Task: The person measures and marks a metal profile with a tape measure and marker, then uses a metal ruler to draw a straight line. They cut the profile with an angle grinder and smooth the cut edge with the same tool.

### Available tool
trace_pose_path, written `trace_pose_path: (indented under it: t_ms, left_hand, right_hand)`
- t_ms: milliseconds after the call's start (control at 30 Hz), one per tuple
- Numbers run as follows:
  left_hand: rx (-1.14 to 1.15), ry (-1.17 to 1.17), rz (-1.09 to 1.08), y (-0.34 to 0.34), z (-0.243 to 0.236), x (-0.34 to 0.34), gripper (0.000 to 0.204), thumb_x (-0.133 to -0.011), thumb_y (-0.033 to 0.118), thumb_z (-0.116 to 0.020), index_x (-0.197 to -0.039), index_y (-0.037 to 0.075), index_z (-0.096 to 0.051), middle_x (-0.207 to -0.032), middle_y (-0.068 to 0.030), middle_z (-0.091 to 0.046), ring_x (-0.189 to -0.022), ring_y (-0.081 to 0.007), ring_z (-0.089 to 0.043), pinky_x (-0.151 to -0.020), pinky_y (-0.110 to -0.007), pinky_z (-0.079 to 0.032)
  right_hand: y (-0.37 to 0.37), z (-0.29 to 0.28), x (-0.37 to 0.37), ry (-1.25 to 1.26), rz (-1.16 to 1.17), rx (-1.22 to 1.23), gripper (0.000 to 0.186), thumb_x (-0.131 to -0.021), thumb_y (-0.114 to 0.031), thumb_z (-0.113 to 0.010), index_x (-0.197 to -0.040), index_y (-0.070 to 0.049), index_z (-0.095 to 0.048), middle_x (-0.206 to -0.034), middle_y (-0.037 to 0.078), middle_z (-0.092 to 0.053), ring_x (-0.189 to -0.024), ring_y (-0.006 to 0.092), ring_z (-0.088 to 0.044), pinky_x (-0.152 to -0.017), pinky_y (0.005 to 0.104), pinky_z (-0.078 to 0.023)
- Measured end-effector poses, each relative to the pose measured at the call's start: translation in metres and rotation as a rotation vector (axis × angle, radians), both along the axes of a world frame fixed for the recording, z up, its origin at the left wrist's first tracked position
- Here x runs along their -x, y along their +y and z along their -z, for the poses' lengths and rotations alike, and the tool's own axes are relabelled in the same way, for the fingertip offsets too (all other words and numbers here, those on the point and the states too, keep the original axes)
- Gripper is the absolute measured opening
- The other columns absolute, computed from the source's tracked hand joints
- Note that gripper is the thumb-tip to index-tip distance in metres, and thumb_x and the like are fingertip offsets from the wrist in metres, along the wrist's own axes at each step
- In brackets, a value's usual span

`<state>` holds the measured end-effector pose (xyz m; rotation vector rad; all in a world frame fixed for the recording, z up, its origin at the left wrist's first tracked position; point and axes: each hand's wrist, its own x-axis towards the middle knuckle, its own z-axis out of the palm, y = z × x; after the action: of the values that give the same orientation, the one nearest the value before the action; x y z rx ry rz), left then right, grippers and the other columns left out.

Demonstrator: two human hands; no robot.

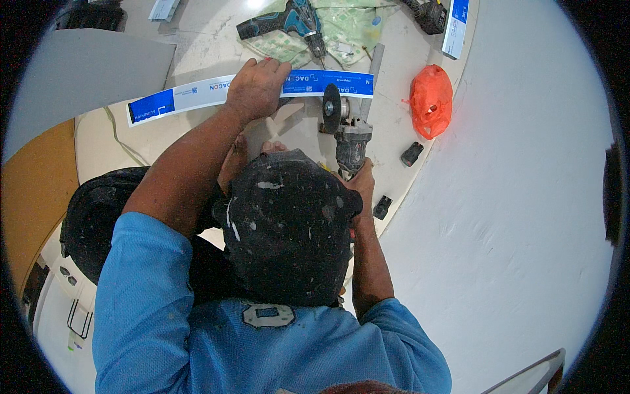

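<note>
Crouching over the pale floor point(197, 39), you are working at the long blue-and-white wrapped strip point(197, 94), and everything else is lying around that strip. It is lying flat across the floor in front of you, running from your left toward your right.

Your left hand point(257, 88) is pressing down on the middle of the strip, palm flat and fingers spread over its far edge, pinning it rather than closing around it. Your right hand point(362, 180) is wrapping around the grey body of the angle grinder point(348, 128), just on the near side of the strip's right end. The grinder's dark disc point(332, 108) is standing on edge just below the strip's near edge; whether it is already touching, you cannot tell from here. A grey bar point(374, 69) is crossing the strip's right end at an angle.

Judging from this, you are lining up a cut near the strip's right end, with the cut itself not yet made. The next move is calling for a firm downward hold with the left hand, kept well clear of the disc, and a steady feed of the disc square across the strip.

Beyond the strip, a blue cordless drill point(292, 23) is lying on green patterned sheets point(341, 26). To the right of the strip's end, an orange plastic bag point(431, 98) is sitting on the floor, with two small black blocks point(412, 153) nearer you.
</note>
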<state>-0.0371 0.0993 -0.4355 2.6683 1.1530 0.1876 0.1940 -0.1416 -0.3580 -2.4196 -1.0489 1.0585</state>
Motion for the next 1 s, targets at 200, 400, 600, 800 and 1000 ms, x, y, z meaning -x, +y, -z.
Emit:
trace_pose_path:
  t_ms: [200, 400, 600, 800, 1000]
  left_hand:
    - [0.076, 0.015, -0.028, -0.001, -0.010, -0.003, 0.053, -0.084, 0.029, -0.091, -0.124, 0.009, -0.063, -0.111, -0.0145, -0.073, -0.107, -0.0307, -0.075, -0.100, -0.045, -0.052]
    - [0.110, 0.043, -0.034, -0.001, -0.010, -0.005, 0.056, -0.084, 0.029, -0.092, -0.127, 0.009, -0.062, -0.115, -0.0148, -0.073, -0.112, -0.0309, -0.073, -0.102, -0.045, -0.051]
    - [0.010, -0.040, -0.010, 0.000, -0.003, -0.002, 0.054, -0.089, 0.043, -0.087, -0.121, 0.008, -0.063, -0.106, -0.0148, -0.072, -0.102, -0.0333, -0.076, -0.094, -0.048, -0.054]
    - [0.023, -0.006, -0.016, -0.001, -0.002, -0.002, 0.053, -0.087, 0.040, -0.087, -0.122, 0.008, -0.062, -0.106, -0.0146, -0.072, -0.103, -0.0332, -0.076, -0.095, -0.048, -0.054]
    - [-0.046, -0.013, 0.003, -0.001, 0.003, -0.001, 0.057, -0.089, 0.047, -0.087, -0.123, 0.008, -0.062, -0.107, -0.0147, -0.072, -0.103, -0.0329, -0.076, -0.095, -0.048, -0.054]
  right_hand:
    - [0.002, -0.001, 0.000, -0.003, -0.001, -0.002, 0.069, -0.079, -0.023, -0.088, -0.132, 0.003, -0.051, -0.111, 0.029, -0.077, -0.102, 0.0443, -0.079, -0.091, 0.0513, -0.063]
    - [-0.001, 0.002, -0.001, 0.009, 0.008, -0.016, 0.069, -0.081, -0.025, -0.087, -0.133, 0.003, -0.051, -0.112, 0.030, -0.077, -0.103, 0.0448, -0.079, -0.091, 0.0509, -0.063]
    - [-0.002, 0.006, -0.003, -0.007, -0.009, 0.003, 0.068, -0.082, -0.026, -0.088, -0.132, 0.003, -0.051, -0.111, 0.030, -0.078, -0.103, 0.0449, -0.079, -0.091, 0.0512, -0.063]
    - [-0.001, 0.004, -0.004, 0.017, -0.009, -0.023, 0.069, -0.080, -0.025, -0.088, -0.131, 0.003, -0.051, -0.110, 0.030, -0.078, -0.101, 0.0449, -0.080, -0.091, 0.0514, -0.063]
    - [0.001, 0.003, -0.003, 0.012, 0.011, 0.012, 0.067, -0.080, -0.024, -0.088, -0.129, 0.003, -0.051, -0.108, 0.029, -0.077, -0.101, 0.0461, -0.079, -0.090, 0.0516, -0.063]
